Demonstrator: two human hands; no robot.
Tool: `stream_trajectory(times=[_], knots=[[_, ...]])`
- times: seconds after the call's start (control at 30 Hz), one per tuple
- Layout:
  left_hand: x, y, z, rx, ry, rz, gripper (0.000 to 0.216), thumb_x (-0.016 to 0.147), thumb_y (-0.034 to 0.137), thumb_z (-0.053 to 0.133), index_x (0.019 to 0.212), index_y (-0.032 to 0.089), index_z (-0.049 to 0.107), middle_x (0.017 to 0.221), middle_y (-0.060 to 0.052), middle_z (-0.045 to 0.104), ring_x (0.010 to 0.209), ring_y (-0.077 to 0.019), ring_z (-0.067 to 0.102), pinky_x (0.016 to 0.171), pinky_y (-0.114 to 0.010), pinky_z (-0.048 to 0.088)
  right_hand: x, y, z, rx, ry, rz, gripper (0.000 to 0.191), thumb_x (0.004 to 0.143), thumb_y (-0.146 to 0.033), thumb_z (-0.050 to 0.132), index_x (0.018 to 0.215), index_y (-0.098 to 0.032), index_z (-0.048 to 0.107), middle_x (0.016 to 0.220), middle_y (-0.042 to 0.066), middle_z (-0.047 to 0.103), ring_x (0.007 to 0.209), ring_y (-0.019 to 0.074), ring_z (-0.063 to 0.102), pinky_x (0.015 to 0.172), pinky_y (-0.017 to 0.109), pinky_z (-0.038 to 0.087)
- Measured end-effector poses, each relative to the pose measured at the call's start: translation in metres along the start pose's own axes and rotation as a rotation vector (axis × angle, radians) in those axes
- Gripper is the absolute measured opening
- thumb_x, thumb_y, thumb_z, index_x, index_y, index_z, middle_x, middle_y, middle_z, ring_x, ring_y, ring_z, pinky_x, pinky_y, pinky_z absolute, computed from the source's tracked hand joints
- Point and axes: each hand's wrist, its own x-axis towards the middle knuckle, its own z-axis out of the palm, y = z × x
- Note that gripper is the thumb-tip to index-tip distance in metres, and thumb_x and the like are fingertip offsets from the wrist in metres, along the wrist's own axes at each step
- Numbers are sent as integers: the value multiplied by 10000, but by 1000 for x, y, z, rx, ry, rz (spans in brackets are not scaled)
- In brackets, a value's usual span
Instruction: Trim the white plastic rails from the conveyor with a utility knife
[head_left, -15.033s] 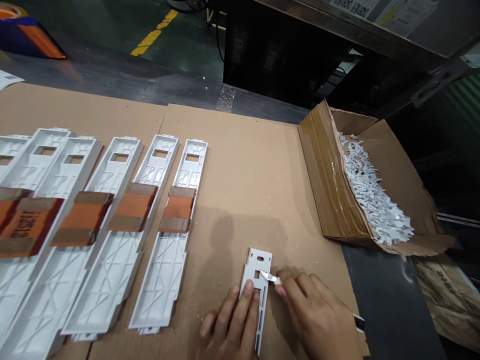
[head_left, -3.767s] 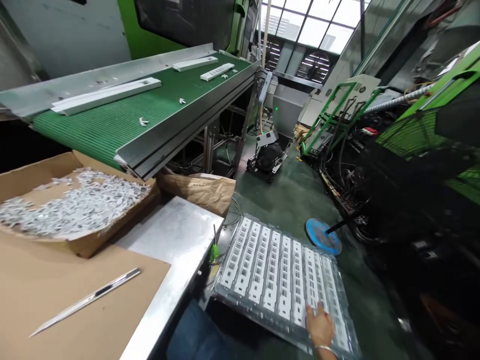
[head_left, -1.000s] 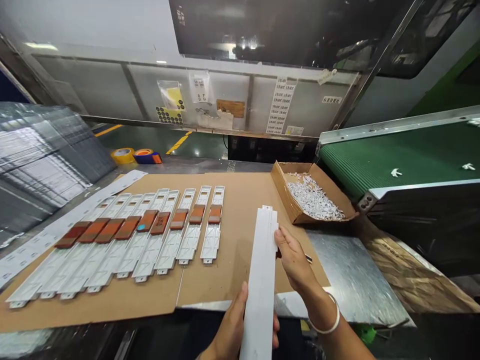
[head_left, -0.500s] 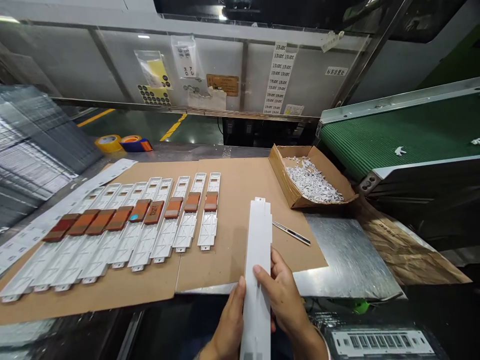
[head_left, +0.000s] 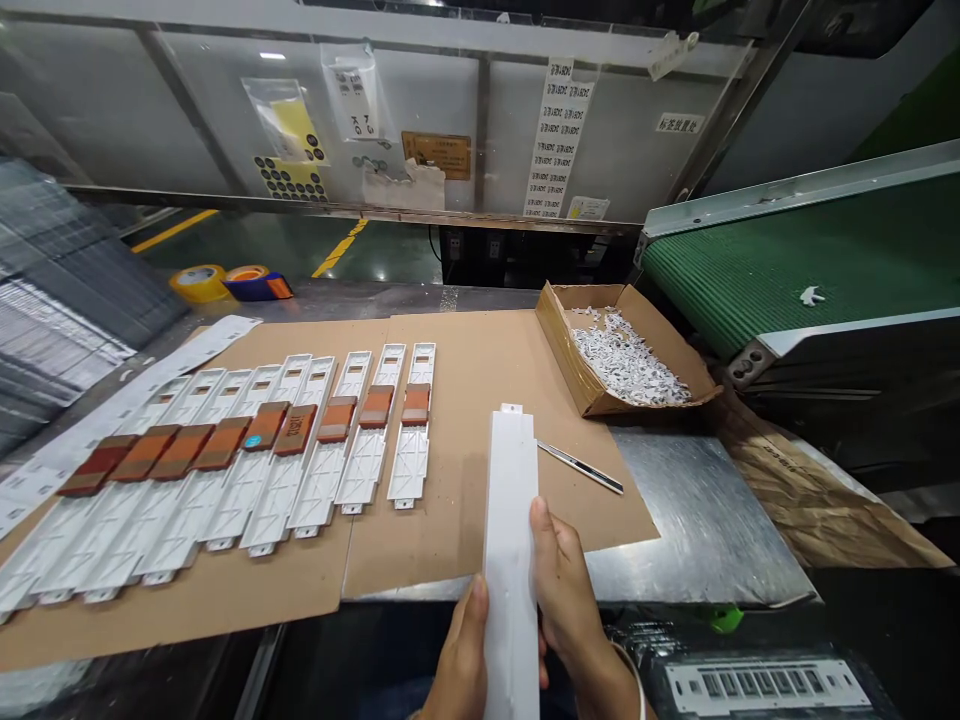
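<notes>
Between my two hands I hold a long white plastic panel (head_left: 511,540), its smooth side facing me and its small end tab pointing away over the cardboard. My left hand (head_left: 463,650) grips the panel's left edge, thumb along the side. My right hand (head_left: 566,590) wraps the right edge with the thumb on that side, the other fingers partly hidden behind. Just right of the panel's far part lies a slim utility knife (head_left: 581,467). To the left, several similar white panels (head_left: 409,460) lie in a row, each with a reddish-brown block (head_left: 416,404) across it.
A cardboard box (head_left: 559,345) of small white plastic bits stands at back right, beside a green conveyor belt (head_left: 750,275). Tape rolls (head_left: 199,283) sit at back left near stacked wrapped sheets (head_left: 67,270). A slotted white panel (head_left: 765,686) lies low on the right.
The panel has turned slightly in my hands, its stepped right edge no longer showing. My right thumb has slid from its face to its right edge. The view has shifted a little.
</notes>
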Motion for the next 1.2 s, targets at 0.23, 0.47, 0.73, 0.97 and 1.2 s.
stream_trajectory(times=[0.23,0.47,0.73,0.97,1.2], knots=[[4,11,-2,-14,6,-65,799,710,808,300,732,86,640,549,-113,622,477,-151,527,505,-261,399,2,-6,2,39,-61,91,451,829,-639,451,700,-209,481,521,-50,424,417,95,370,361,219,284],[8,17,1,24,111,-88,838,619,854,371,729,80,673,504,-92,610,465,-154,529,504,-259,392,7,-3,3,98,-227,89,394,847,-516,530,1088,-204,505,818,3,627,425,76,442,411,221,371],[22,18,-9,-85,73,-136,792,698,809,339,689,82,653,561,-90,606,482,-144,528,497,-248,365,31,8,-18,-166,-362,-57,381,902,-351,433,1261,-223,442,1048,54,633,758,155,621,667,279,505],[26,28,-18,-51,44,-108,817,740,792,247,713,84,653,561,-89,593,502,-137,516,504,-239,353,105,33,-77,-894,195,-391,414,863,-341,385,1181,-103,503,1241,237,461,1167,377,365,963,584,266],[27,38,-19,-253,72,-160,686,793,703,342,707,92,640,570,-69,587,495,-122,520,495,-223,372,114,45,-98,-1087,232,-458,236,853,-292,387,787,-167,575,829,149,539,890,328,473,819,538,363]])
